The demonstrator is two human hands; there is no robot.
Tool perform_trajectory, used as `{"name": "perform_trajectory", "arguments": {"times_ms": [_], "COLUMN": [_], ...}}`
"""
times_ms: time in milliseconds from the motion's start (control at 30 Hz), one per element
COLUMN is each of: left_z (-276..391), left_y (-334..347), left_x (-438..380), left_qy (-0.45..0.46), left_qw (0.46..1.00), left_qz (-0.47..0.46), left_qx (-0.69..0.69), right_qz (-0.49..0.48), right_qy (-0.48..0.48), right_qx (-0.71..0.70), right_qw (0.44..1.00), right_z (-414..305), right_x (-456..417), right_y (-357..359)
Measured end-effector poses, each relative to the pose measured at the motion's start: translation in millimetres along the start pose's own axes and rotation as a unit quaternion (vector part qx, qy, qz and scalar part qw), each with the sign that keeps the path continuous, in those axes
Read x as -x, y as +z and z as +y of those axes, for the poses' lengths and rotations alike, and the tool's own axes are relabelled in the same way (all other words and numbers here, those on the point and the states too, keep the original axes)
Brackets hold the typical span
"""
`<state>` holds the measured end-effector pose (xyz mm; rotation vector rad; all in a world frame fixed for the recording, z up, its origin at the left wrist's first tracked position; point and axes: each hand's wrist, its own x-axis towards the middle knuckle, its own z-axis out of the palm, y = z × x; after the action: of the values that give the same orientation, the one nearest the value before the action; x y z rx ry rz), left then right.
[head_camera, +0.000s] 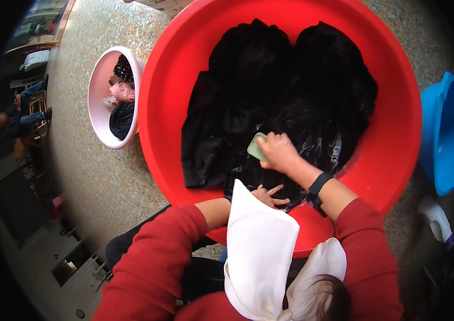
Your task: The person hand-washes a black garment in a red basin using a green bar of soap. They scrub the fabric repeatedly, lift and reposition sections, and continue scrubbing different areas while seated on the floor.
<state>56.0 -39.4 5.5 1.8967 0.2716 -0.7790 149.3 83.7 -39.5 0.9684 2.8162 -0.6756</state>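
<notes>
My right hand (280,152) grips a pale green block (256,147), a scrubbing brush or a bar of soap; I cannot tell which. It is held against a wet black garment (247,104) spread in a large red plastic basin (163,132). With its fingers spread, my left hand (268,196) lies flat on the garment's near part, by the basin's near side. A white collar flap (261,244) hides some of this hand. White suds (335,150) show on the cloth to the right of my right hand.
Left of the basin stands a pale pink tub (94,100) with clothes in it. A blue plastic basin (451,132) leans at the right, near a white bottle with a handle (437,220). Farther left, a person (20,110) sits on a chair. The floor (78,168) is speckled.
</notes>
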Motion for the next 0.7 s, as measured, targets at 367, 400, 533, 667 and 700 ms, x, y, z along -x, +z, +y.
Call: {"name": "perform_trajectory", "arguments": {"times_ms": [367,400,533,667,700], "left_z": [-9.1,-5.9,3.9,-42.8,-40.0], "left_y": [11.9,4.0,-12.3,-14.2,-45.9], "left_x": [3.4,5.7,20.3,13.6,30.1], "left_qy": [0.008,0.012,-0.003,0.013,0.015], "left_qw": [0.998,0.998,0.997,0.898,0.819], "left_qz": [0.055,0.054,0.067,0.415,0.567], "left_qx": [0.016,0.015,0.028,0.145,0.089], "right_qz": [-0.045,-0.102,-0.075,-0.027,-0.044], "right_qy": [0.155,0.084,0.173,0.394,0.449], "right_qx": [0.124,0.094,0.078,0.008,-0.028], "right_qw": [0.979,0.987,0.979,0.919,0.892], "right_z": [51.4,34.9,58.5,81.4,85.4], "right_x": [46.5,66.1,68.3,65.1,82.5], "right_y": [-27.8,-22.8,-28.5,-50.8,-62.5]}}
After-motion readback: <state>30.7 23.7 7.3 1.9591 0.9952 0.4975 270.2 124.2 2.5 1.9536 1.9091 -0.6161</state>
